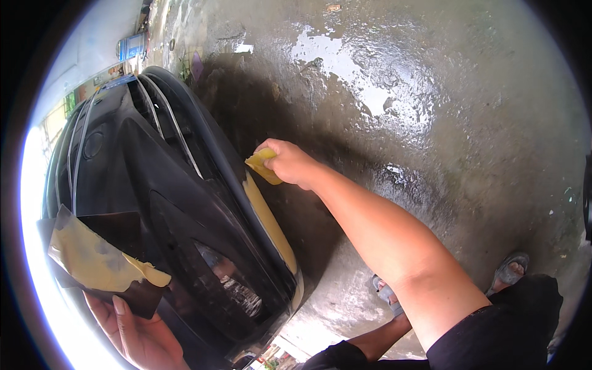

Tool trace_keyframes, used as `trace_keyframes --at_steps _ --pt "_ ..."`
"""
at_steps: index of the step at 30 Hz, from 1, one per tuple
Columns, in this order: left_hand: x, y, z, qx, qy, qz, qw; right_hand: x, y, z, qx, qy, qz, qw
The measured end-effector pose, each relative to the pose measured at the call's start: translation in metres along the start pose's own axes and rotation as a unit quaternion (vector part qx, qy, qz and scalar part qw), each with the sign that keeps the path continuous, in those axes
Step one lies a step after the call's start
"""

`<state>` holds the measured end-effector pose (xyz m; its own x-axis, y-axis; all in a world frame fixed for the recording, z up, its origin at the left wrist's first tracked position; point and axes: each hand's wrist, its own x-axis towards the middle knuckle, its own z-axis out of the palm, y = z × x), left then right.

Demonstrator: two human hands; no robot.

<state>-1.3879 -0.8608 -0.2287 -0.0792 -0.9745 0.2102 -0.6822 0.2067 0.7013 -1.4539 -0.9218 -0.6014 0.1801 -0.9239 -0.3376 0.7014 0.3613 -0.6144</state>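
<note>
My right hand (290,163) grips a small yellow scraper (261,165) and presses it against the edge of a black car bumper (185,209), where a yellow strip (269,223) runs along the lower lip. My left hand (143,336) holds up a dark sheet with a yellowish backing (102,259) at the lower left, in front of the bumper. The bumper's grille ribs (161,117) curve toward the top left.
Wet concrete floor (401,92) with shiny puddles spreads to the right and top. My feet in grey sandals (510,270) stand at the lower right. A blue container (131,46) sits far at the top left.
</note>
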Motion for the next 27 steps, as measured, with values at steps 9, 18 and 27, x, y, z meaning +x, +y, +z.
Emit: trace_keyframes --at_steps 9,18,27 --pt "0.005 -0.010 -0.026 0.155 -0.005 0.079 0.985 -0.003 -0.007 0.007 -0.017 -0.015 -0.028 0.999" --pt "0.010 -0.009 -0.053 0.229 -0.053 0.120 0.965 -0.029 -0.028 0.010 -0.087 -0.005 -0.084 0.993" --pt "0.004 -0.004 -0.017 0.077 -0.019 0.025 0.997 -0.066 -0.014 0.005 -0.153 0.009 -0.180 0.972"
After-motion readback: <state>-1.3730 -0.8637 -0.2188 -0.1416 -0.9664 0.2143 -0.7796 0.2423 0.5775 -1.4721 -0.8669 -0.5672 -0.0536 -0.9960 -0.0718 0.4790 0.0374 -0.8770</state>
